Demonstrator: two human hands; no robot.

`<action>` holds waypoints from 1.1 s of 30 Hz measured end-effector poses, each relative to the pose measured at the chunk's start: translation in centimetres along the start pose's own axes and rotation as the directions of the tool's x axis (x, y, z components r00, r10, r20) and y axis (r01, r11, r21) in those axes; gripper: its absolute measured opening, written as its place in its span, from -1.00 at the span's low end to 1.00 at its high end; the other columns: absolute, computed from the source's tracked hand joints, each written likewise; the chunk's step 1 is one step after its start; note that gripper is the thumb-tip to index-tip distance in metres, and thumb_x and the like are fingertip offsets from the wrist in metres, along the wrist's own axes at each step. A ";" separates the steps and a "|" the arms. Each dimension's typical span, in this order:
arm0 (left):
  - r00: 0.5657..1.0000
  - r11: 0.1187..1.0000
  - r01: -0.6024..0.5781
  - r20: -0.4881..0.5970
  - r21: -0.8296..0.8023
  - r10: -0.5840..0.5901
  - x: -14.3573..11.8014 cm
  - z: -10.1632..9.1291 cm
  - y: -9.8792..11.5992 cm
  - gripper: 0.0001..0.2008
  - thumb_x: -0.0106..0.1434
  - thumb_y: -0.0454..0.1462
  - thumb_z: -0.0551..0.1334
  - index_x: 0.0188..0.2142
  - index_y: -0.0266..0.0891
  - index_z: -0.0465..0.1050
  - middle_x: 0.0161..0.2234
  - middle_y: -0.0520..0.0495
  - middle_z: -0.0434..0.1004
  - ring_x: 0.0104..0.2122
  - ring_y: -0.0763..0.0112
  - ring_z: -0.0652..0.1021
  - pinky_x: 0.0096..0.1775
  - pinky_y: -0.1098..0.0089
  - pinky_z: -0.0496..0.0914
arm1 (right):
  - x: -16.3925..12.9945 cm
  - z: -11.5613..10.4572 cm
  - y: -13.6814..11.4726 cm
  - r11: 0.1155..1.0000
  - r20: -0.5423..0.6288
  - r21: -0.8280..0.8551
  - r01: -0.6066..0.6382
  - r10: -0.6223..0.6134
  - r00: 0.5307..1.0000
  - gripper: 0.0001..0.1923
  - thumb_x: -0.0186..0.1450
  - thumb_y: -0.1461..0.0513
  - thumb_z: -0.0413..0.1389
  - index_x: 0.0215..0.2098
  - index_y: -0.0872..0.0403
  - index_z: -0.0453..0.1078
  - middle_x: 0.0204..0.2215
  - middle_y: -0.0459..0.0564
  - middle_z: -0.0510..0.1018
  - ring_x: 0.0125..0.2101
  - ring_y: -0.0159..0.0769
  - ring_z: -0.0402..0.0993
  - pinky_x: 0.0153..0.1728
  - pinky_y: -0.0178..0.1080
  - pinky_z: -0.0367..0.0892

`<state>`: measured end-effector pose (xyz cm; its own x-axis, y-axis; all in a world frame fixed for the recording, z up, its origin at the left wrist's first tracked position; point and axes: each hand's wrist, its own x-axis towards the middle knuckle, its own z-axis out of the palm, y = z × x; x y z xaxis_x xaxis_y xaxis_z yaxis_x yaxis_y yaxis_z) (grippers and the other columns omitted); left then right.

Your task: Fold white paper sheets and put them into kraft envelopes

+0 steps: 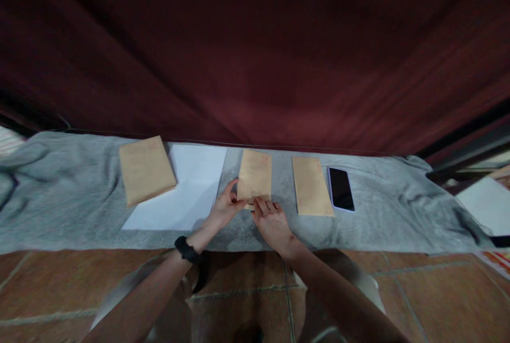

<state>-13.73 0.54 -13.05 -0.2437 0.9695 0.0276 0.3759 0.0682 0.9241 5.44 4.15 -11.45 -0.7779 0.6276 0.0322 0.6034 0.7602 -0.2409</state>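
Fingers (262,206), R hand (274,225), bunched on near end of envelope (255,174) — pinching? can't tell; L hand (223,208) thumb + index spread at edge. Prob. light, creases easily — take by long edges.

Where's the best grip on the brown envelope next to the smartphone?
Probably pinch the brown envelope by its near short edge, coming from the near side: it lies flat, with bare grey cloth before that edge. Its right long edge runs close to the smartphone, leaving less room.
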 end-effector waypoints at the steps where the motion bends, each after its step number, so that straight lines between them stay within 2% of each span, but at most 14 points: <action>1: 1.000 0.996 0.012 0.018 -0.089 -0.011 0.0 0.1 0.6 -0.25 0.29 -0.13 0.28 0.38 -0.23 0.07 -0.48 0.14 0.45 -0.50 0.38 0.51 -0.41 0.38 0.41 | 0.0 -0.2 -0.2 0.999 -0.001 0.003 -0.036 0.036 0.999 -0.59 0.50 0.28 -0.03 0.27 0.14 0.37 0.27 0.29 0.41 0.12 0.05 0.47 0.08 0.04 0.43; 5: 0.999 0.963 -0.006 0.032 -0.268 0.015 -0.1 0.5 3.6 -0.13 0.31 -0.04 0.29 0.46 -0.13 -0.08 -0.40 0.11 0.46 -0.41 0.40 0.53 -0.31 0.36 0.46 | 0.3 -1.2 -0.1 0.985 -0.049 0.073 -0.155 0.159 0.986 -0.54 0.46 0.34 -0.05 0.30 0.07 0.33 0.28 0.23 0.41 0.02 -0.05 0.56 -0.03 -0.09 0.50; 7: 0.998 0.950 -0.049 0.017 -0.309 0.056 -0.1 0.7 4.5 -0.16 0.35 0.01 0.26 0.47 -0.10 -0.09 -0.28 0.01 0.53 -0.29 0.36 0.57 -0.21 0.33 0.49 | 0.7 -1.8 0.8 0.939 -0.141 0.279 -0.202 0.248 0.958 -0.61 0.45 0.32 -0.03 0.19 0.07 0.41 0.18 0.19 0.51 -0.03 -0.09 0.59 -0.04 -0.11 0.51; 8: 0.998 0.948 -0.064 -0.005 -0.312 0.066 -0.1 0.7 4.7 -0.20 0.36 0.04 0.24 0.46 -0.10 -0.04 -0.20 -0.05 0.55 -0.22 0.33 0.58 -0.16 0.31 0.50 | 0.8 -2.0 1.4 0.869 -0.186 0.450 -0.207 0.318 0.930 -0.68 0.43 0.28 -0.02 0.07 0.08 0.48 0.09 0.17 0.57 -0.08 -0.11 0.60 -0.03 -0.11 0.51; 10: 0.995 0.959 -0.084 -0.082 -0.272 0.064 0.2 0.6 4.7 -0.29 0.38 0.06 0.21 0.40 -0.13 0.12 -0.07 -0.14 0.55 -0.11 0.28 0.58 -0.09 0.28 0.50 | 1.1 -2.2 2.7 0.601 -0.203 0.784 -0.156 0.485 0.850 -0.77 0.41 0.19 0.02 -0.22 0.06 0.51 -0.18 0.10 0.65 -0.22 -0.17 0.61 -0.06 -0.11 0.52; 12: 0.980 0.977 -0.100 -0.186 -0.187 0.065 0.6 0.3 4.3 -0.35 0.37 0.06 0.22 0.34 -0.13 0.23 0.03 -0.18 0.51 -0.01 0.23 0.55 -0.01 0.24 0.49 | 1.2 -2.2 3.7 0.304 -0.142 0.951 -0.052 0.582 0.801 -0.76 0.38 0.09 0.07 -0.35 0.03 0.44 -0.36 0.00 0.62 -0.29 -0.21 0.60 -0.09 -0.11 0.55; 16: 0.946 0.988 -0.157 -0.286 0.015 0.154 1.5 -0.3 3.6 -0.44 0.40 0.03 0.19 0.31 -0.04 0.27 0.21 -0.17 0.39 0.20 0.16 0.44 0.15 0.16 0.42 | 0.4 -0.7 3.8 -0.209 0.067 0.975 0.075 0.599 0.798 -0.78 0.20 0.07 0.29 -0.38 0.00 0.40 -0.38 -0.06 0.63 -0.21 -0.20 0.65 0.00 -0.07 0.55; 17: 0.947 0.984 -0.170 -0.268 0.045 0.176 1.7 -0.3 3.3 -0.45 0.41 0.01 0.18 0.32 -0.03 0.26 0.26 -0.17 0.35 0.24 0.15 0.41 0.17 0.14 0.41 | 0.1 -0.1 3.4 -0.281 0.120 0.958 0.057 0.574 0.810 -0.78 0.18 0.09 0.31 -0.37 0.00 0.41 -0.37 -0.05 0.64 -0.19 -0.19 0.65 0.03 -0.05 0.54; 19: 0.963 0.983 -0.172 -0.199 0.069 0.182 1.9 0.0 2.8 -0.44 0.42 -0.02 0.17 0.35 -0.04 0.22 0.31 -0.18 0.28 0.26 0.12 0.39 0.16 0.13 0.43 | -0.5 1.3 2.1 -0.350 0.217 0.936 -0.030 0.508 0.833 -0.79 0.18 0.09 0.30 -0.33 -0.01 0.43 -0.34 -0.04 0.67 -0.16 -0.17 0.66 0.08 -0.04 0.53; 23: 0.988 0.984 -0.118 -0.082 0.131 0.129 1.8 1.2 1.2 -0.37 0.36 -0.13 0.22 0.38 -0.12 0.16 0.23 -0.25 0.36 0.11 0.11 0.51 0.08 0.10 0.49 | -1.2 2.9 -0.2 -0.369 0.300 0.919 -0.140 0.423 0.855 -0.83 0.26 0.08 0.26 -0.33 -0.03 0.42 -0.28 0.03 0.70 -0.13 -0.12 0.67 0.10 0.00 0.53; 25: 0.989 0.972 -0.121 -0.058 0.202 0.135 1.4 1.9 0.5 -0.37 0.33 -0.20 0.24 0.36 -0.12 0.19 0.20 -0.22 0.39 0.11 0.12 0.51 0.15 0.09 0.44 | -1.3 2.7 -0.6 -0.413 0.344 0.892 -0.181 0.364 0.866 -0.84 0.29 0.09 0.23 -0.33 -0.02 0.42 -0.26 0.03 0.70 -0.09 -0.14 0.66 0.13 -0.02 0.50; 28: 0.986 0.934 -0.133 -0.046 0.331 0.157 0.8 2.7 -0.1 -0.42 0.30 -0.27 0.25 0.31 -0.15 0.27 0.29 -0.22 0.28 0.25 0.08 0.39 0.26 0.07 0.35 | -1.3 1.5 -0.7 -0.492 0.442 0.815 -0.308 0.181 0.879 -0.81 0.30 0.09 0.22 -0.28 0.06 0.47 -0.24 0.09 0.70 -0.10 -0.15 0.67 0.11 -0.05 0.50; 30: 0.985 0.892 -0.138 -0.037 0.430 0.170 0.5 3.0 -0.3 -0.46 0.29 -0.31 0.25 0.26 -0.17 0.33 0.35 -0.23 0.19 0.30 0.04 0.32 0.28 0.02 0.31 | -1.3 0.5 -0.7 -0.491 0.520 0.747 -0.448 0.012 0.854 -0.74 0.27 0.09 0.24 -0.23 0.14 0.52 -0.24 0.14 0.70 -0.17 -0.17 0.68 0.04 -0.08 0.53; 33: 0.979 0.823 -0.169 -0.002 0.542 0.202 0.2 3.1 -0.2 -0.49 0.30 -0.37 0.22 0.24 -0.17 0.37 0.39 -0.23 0.15 0.30 0.01 0.32 0.27 -0.03 0.33 | -1.2 -0.8 0.0 -0.394 0.572 0.710 -0.584 -0.162 0.804 -0.65 0.22 0.07 0.27 -0.17 0.17 0.56 -0.20 0.14 0.70 -0.21 -0.23 0.66 -0.02 -0.14 0.52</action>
<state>-11.05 1.45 -14.46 -0.1643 0.9629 0.2140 0.8352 0.0203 0.5496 6.54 3.49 -10.66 -0.8237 0.2856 -0.4898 0.0920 -0.7851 -0.6125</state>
